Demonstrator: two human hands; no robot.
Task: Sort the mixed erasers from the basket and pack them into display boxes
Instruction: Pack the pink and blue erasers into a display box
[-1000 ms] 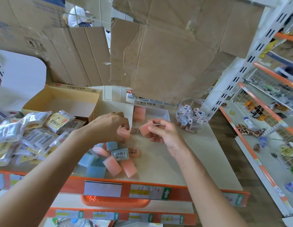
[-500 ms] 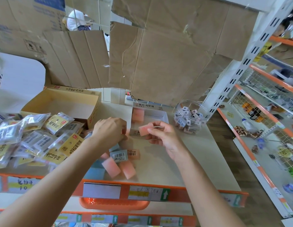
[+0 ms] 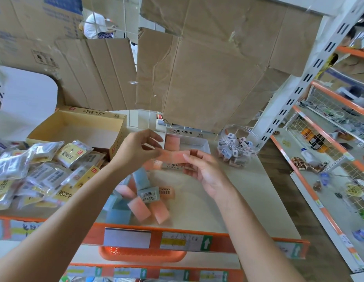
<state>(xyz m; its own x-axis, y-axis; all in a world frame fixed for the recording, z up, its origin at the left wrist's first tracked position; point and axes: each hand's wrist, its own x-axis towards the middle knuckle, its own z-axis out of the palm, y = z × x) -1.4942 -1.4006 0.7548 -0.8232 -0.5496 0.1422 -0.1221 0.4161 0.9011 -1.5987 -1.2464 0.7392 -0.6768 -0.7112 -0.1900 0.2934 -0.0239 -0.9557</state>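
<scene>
- Packets (image 3: 34, 169): heap of clear wrapped goods with yellow labels, far left of the shelf (image 3: 248, 190).
- Yellow box (image 3: 79, 127): open cardboard carton behind the packets; a bare floor shows inside it.
- Left hand (image 3: 136, 151): raised above the shelf, with fingers curled and pinching the left end of the held erasers.
- Loose erasers (image 3: 140, 200): mixed pink and blue blocks lying in a jumble on the shelf under the left forearm. One grey-blue block lies with its barcode up, and a pink one with a barcode lies just beside it.
- Basket (image 3: 142, 255): orange, on the level below. Only its front rim shows under the shelf edge.
- Held erasers (image 3: 173, 155): a short pink row, blurred, so the count is unclear. Both hands hold it level in the air, just in front of the white box.
- White box (image 3: 197, 144): small display box with printed panels, open on top, at mid shelf.
- Boxed erasers (image 3: 172, 142): pink blocks standing at the left end of the white box.
- Right hand (image 3: 205, 171): palm toward the camera, fingers curled round the right end of the held erasers.
- Cardboard (image 3: 207, 78): flattened sheets hanging behind the shelf.
- Jar (image 3: 238, 147): clear and round, full of small pale blocks, right of the white box.
- Rack (image 3: 329, 139): wire-and-orange shelving with assorted goods, far right.
</scene>
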